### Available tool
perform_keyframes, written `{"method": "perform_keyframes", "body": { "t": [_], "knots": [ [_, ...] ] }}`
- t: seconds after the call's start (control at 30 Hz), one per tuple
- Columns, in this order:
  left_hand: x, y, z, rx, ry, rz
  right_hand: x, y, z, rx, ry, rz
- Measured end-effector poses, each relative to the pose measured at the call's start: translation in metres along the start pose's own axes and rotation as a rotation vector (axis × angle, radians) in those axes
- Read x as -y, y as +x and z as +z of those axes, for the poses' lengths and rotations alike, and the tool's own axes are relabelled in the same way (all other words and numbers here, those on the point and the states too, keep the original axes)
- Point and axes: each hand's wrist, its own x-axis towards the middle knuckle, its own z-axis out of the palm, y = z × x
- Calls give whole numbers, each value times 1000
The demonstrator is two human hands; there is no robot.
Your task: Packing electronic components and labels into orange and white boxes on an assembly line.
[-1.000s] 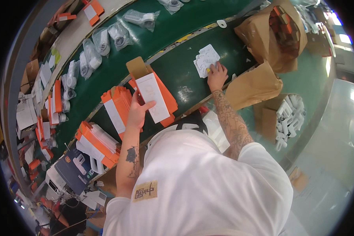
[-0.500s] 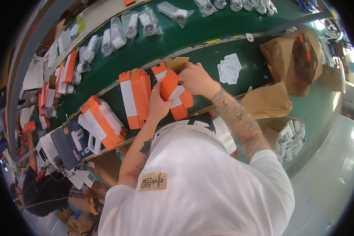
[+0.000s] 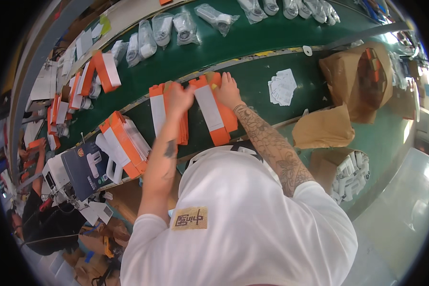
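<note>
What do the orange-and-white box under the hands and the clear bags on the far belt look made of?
Orange-and-white flat box: probably printed paperboard, matte, with sharp folded edges. Both the left hand and right hand press on it. Clear bags: thin glossy plastic film, judging by see-through wrinkles and glints, with pale parts inside.

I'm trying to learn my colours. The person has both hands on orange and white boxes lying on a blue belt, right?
Not quite: the belt is green, not blue, as the head view shows. The rest holds: the left hand and the right hand both rest on the orange and white boxes lying on it.
</note>
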Motion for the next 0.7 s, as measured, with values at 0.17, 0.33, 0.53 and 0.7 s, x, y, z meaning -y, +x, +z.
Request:
{"method": "perform_keyframes", "body": {
  "t": [0.17, 0.33, 0.53, 0.7],
  "knots": [
    [-7, -23, 103, -473, 58, 160, 22, -5, -20, 67, -2, 67],
    [-98, -91, 25, -240, -679, 223, 38, -13, -73, -212, 497, 300],
    [-107, -84, 16, -82, -1209, 134, 69, -25, -144, 319, 1057, 460],
    [-126, -91, 8, 10, -1225, 51, 90, -35, -131, -51, 1167, 206]
  ]
}}
